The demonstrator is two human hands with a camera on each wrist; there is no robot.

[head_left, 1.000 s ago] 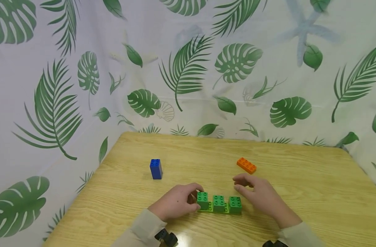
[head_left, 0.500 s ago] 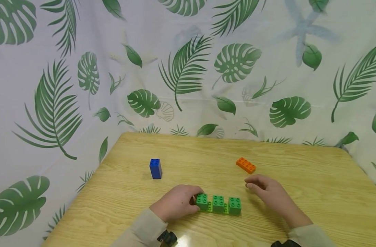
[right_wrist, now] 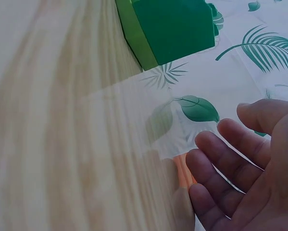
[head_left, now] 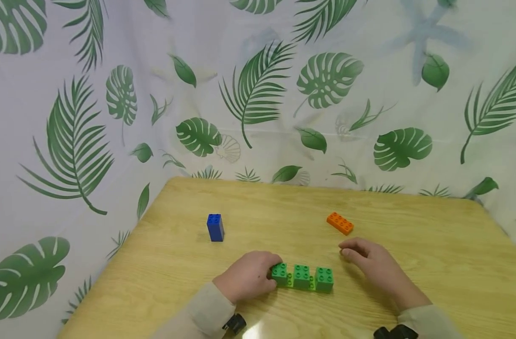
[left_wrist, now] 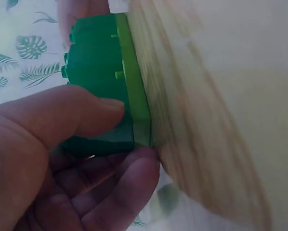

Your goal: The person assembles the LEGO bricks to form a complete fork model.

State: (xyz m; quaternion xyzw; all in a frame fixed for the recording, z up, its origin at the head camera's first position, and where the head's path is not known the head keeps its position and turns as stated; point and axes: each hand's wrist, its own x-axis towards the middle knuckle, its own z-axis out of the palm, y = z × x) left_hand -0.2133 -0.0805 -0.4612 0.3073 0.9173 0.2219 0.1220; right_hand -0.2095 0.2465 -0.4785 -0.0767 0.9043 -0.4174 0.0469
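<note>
Three green blocks [head_left: 302,276] stand in a spaced row on a flat light-green strip [left_wrist: 136,89]. The left hand [head_left: 250,277] grips the left end block; in the left wrist view its thumb lies on the block's side and the fingers curl under the end. To the right of the row, the right hand [head_left: 378,266] holds nothing, its fingers loosely bent and apart from the blocks. In the right wrist view that hand [right_wrist: 249,168] shows spread fingers, with the end green block [right_wrist: 175,31] beyond them.
An orange block [head_left: 340,223] lies flat behind the right hand. Upright at the back left stands a blue block [head_left: 215,228]. A leaf-patterned cloth [head_left: 266,155] hangs behind and to the left of the wooden table [head_left: 266,207].
The right hand has moved rightward, away from the right end of the green row. The left hand keeps its grip at the left end. The head view has shifted slightly.
</note>
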